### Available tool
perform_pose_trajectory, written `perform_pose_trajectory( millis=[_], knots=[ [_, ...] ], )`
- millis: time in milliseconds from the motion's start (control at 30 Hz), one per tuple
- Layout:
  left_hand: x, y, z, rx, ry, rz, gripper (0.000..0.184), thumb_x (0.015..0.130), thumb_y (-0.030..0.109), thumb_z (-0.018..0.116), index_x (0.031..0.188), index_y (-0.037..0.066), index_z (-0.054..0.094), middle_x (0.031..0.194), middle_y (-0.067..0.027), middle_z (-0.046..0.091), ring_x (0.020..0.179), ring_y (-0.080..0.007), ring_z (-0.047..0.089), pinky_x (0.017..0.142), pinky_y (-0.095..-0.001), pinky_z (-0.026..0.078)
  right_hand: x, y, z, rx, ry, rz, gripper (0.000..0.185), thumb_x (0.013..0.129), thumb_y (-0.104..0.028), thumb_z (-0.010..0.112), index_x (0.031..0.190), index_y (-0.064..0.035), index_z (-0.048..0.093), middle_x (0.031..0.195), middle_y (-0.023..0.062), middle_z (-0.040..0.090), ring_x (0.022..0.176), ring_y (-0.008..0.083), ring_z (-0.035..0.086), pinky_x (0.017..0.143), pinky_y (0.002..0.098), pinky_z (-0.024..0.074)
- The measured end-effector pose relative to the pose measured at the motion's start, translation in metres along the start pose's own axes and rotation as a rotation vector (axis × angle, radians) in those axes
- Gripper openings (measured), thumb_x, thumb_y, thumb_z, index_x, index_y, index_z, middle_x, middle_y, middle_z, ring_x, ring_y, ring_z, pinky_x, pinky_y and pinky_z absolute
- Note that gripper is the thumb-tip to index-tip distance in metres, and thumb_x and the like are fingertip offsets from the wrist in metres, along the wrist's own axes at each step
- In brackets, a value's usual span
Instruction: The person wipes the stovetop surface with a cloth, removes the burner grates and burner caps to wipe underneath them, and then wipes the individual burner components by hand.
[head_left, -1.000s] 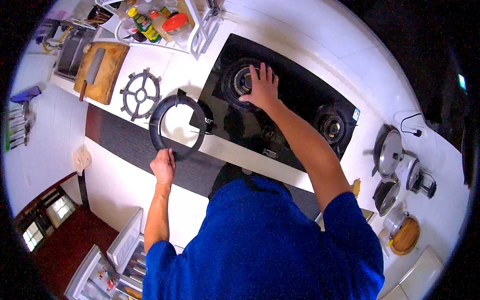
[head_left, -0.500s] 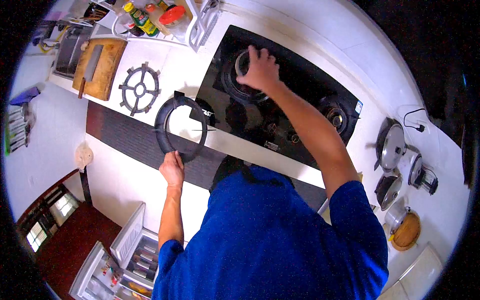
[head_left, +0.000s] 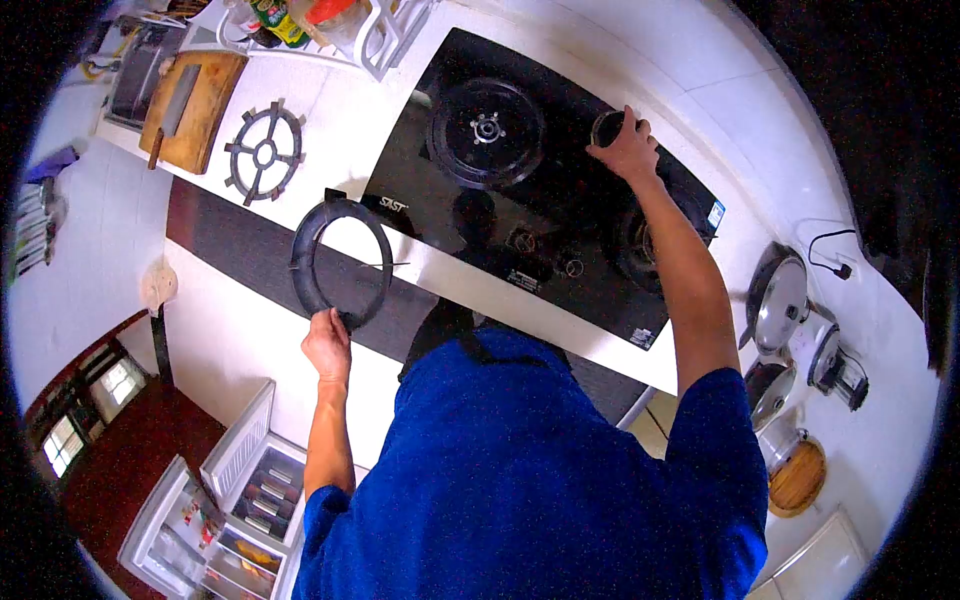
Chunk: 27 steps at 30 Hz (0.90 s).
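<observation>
My left hand point(head_left: 328, 345) is closed around the lower edge of a black pan support ring point(head_left: 303, 262), held up over the counter's front edge. With fingers curled, my right hand point(head_left: 632, 158) grips a small dark round burner ring point(head_left: 604, 128) above the back of the black glass gas stove point(head_left: 575, 215). On the stove's left side, the burner point(head_left: 487, 127) shows its metal centre inside a wide dark drip ring. My right forearm partly covers the right burner point(head_left: 634, 248). A spoked pan support point(head_left: 264, 153) lies flat on the white counter.
A cleaver point(head_left: 180, 100) rests on a wooden cutting board point(head_left: 215, 115) at the far left. Bottles stand in a white rack point(head_left: 375, 45) behind the counter. Lidded pans point(head_left: 780, 295) hang or stand at the right. Below left is an open fridge point(head_left: 240, 450).
My right hand has moved right from the left burner, carrying the small burner ring, and that burner's centre is now exposed. My left hand still holds the pan support ring.
</observation>
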<state>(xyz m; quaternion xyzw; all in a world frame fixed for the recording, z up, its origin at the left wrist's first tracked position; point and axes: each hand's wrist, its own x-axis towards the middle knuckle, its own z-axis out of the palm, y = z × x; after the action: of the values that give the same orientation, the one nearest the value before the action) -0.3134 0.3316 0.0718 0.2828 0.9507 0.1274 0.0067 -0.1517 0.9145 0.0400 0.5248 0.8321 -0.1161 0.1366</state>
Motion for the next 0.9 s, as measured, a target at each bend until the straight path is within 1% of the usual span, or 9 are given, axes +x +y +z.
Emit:
perform_pose_trajectory(
  millis=[367,467,567,633,700,767,833,867,900],
  knots=[
    [-0.038,0.017,-0.012,0.004,0.041,-0.118,0.025,0.101,0.025,0.058,0.083,0.007,0.062,0.075,-0.0189,0.064,0.067,-0.0412,0.064,0.059,-0.0472,0.050,0.000,0.012,0.017,0.003,-0.003,-0.056,0.121,0.066,-0.061,0.084,0.159,-0.0195,0.017,0.159,0.0259,0.022,0.142,0.0512,0.031,0.109,0.0635,0.0368],
    [-0.039,0.022,-0.013,0.043,0.035,-0.023,0.023,0.099,0.019,0.059,0.080,0.006,0.058,0.076,-0.0170,0.062,0.064,-0.0398,0.062,0.056,-0.0469,0.049,-0.008,0.025,0.015,0.041,0.048,-0.087,0.119,0.069,-0.064,0.081,0.158,-0.0157,0.018,0.162,0.0270,0.018,0.144,0.0493,0.028,0.110,0.0631,0.0341],
    [-0.033,0.025,-0.007,-0.009,0.048,-0.001,0.025,0.100,0.020,0.058,0.080,0.006,0.058,0.074,-0.0177,0.061,0.064,-0.0409,0.062,0.056,-0.0479,0.048,-0.036,0.066,0.001,0.206,0.314,-0.205,0.101,0.077,-0.054,0.080,0.153,-0.0079,0.032,0.160,0.0284,0.025,0.145,0.0456,0.030,0.114,0.0568,0.0326],
    [-0.027,0.020,0.000,-0.053,0.024,-0.068,0.026,0.101,0.021,0.057,0.080,0.006,0.059,0.073,-0.0180,0.061,0.064,-0.0419,0.061,0.056,-0.0482,0.048,-0.086,0.115,-0.016,0.319,0.607,-0.244,0.068,0.085,-0.037,0.077,0.140,-0.0033,0.053,0.146,0.0246,0.048,0.137,0.0378,0.045,0.113,0.0453,0.0379],
    [-0.016,0.028,-0.003,-0.146,0.017,-0.078,0.027,0.101,0.020,0.056,0.080,0.004,0.060,0.075,-0.0193,0.062,0.064,-0.0408,0.061,0.059,-0.0462,0.048,-0.145,0.175,-0.009,0.424,0.709,-0.100,0.051,0.086,-0.026,0.076,0.127,-0.0003,0.062,0.128,0.0244,0.062,0.123,0.0378,0.056,0.106,0.0439,0.0432],
    [-0.010,0.025,0.004,-0.192,0.053,-0.026,0.028,0.102,0.020,0.055,0.081,0.003,0.060,0.074,-0.0192,0.061,0.064,-0.0369,0.060,0.061,-0.0439,0.047,-0.203,0.247,0.030,0.526,0.631,0.201,0.046,0.086,-0.024,0.074,0.124,-0.0012,0.065,0.119,0.0212,0.066,0.114,0.0344,0.060,0.099,0.0448,0.0469],
    [-0.012,0.023,0.008,-0.270,0.043,-0.033,0.029,0.103,0.021,0.054,0.082,0.000,0.060,0.073,-0.0189,0.060,0.063,-0.0330,0.056,0.062,-0.0421,0.047,-0.264,0.321,0.090,0.429,0.460,0.427,0.049,0.081,-0.025,0.078,0.122,-0.0007,0.066,0.119,0.0227,0.066,0.114,0.0368,0.059,0.099,0.0468,0.0472],
    [-0.014,0.019,0.011,-0.245,-0.010,-0.114,0.033,0.104,0.023,0.053,0.085,-0.002,0.061,0.074,-0.0205,0.062,0.064,-0.0358,0.057,0.064,-0.0427,0.048,-0.295,0.333,0.105,0.207,0.377,0.546,0.056,0.078,-0.028,0.080,0.124,-0.0004,0.065,0.119,0.0234,0.065,0.114,0.0389,0.059,0.100,0.0484,0.0462],
    [-0.016,0.026,0.009,-0.367,0.021,-0.133,0.036,0.105,0.026,0.052,0.086,-0.004,0.061,0.073,-0.0187,0.062,0.063,-0.0318,0.055,0.063,-0.0414,0.048,-0.322,0.340,0.120,-0.008,0.291,0.653,0.062,0.075,-0.030,0.082,0.127,-0.0002,0.063,0.120,0.0241,0.065,0.113,0.0411,0.059,0.101,0.0501,0.0452]
  ],
)
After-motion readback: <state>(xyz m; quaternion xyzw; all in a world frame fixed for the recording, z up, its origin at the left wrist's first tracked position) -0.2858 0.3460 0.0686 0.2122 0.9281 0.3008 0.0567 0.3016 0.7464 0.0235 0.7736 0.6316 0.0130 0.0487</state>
